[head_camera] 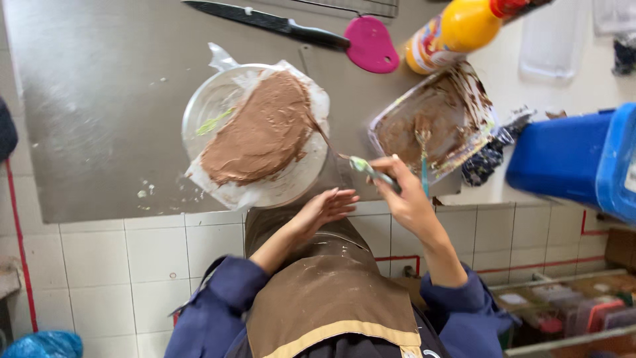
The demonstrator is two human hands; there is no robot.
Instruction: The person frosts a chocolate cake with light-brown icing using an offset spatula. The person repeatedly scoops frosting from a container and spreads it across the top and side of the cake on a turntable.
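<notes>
An oval cake covered in brown chocolate cream lies on white paper on a round glass plate, which stands on the steel worktop. My right hand grips the pale green handle of a thin palette knife. Its blade reaches left to the cake's right edge. My left hand is empty with fingers apart, just below the plate's near rim. I cannot tell whether it touches the plate.
A clear rectangular tray of chocolate cream holds a blue-handled utensil. A black knife, a pink scraper and a yellow bottle lie at the far edge. A blue crate stands on the right.
</notes>
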